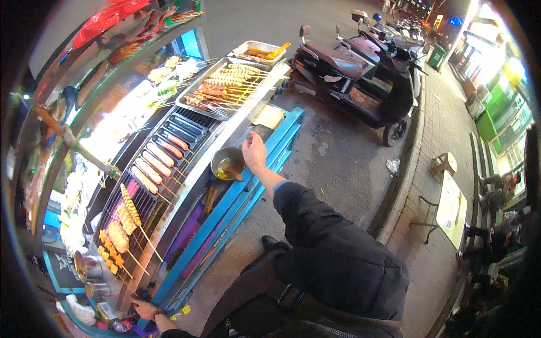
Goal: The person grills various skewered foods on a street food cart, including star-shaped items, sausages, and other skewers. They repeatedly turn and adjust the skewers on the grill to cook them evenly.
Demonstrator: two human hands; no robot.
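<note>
My right hand (254, 153) is beside a metal pot (226, 154) of yellowish oil, its fingers curled; nothing shows in them. A brush with a wooden handle (236, 175) leans in the pot. My left hand (146, 309) is at the grill's near-left corner, close to a skewer's end and a dark object; its grip is partly hidden. On the grill rack (148, 236) lie a spiral skewer (130, 205), a skewer of pale pieces (126, 219), a breaded cutlet skewer (118, 236) and orange star-shaped pieces (112, 249). Several sausages (158, 158) on sticks lie in a black moulded pan (181, 129).
A steel tray (198, 110) holds several skewers. Beyond it, a smaller tray (249, 53) holds sauce and a brush. Metal canisters (95, 289) stand by my left hand. A blue rail (236, 215) edges the cart. Parked scooters (351, 80) and a folding table (451, 211) stand behind.
</note>
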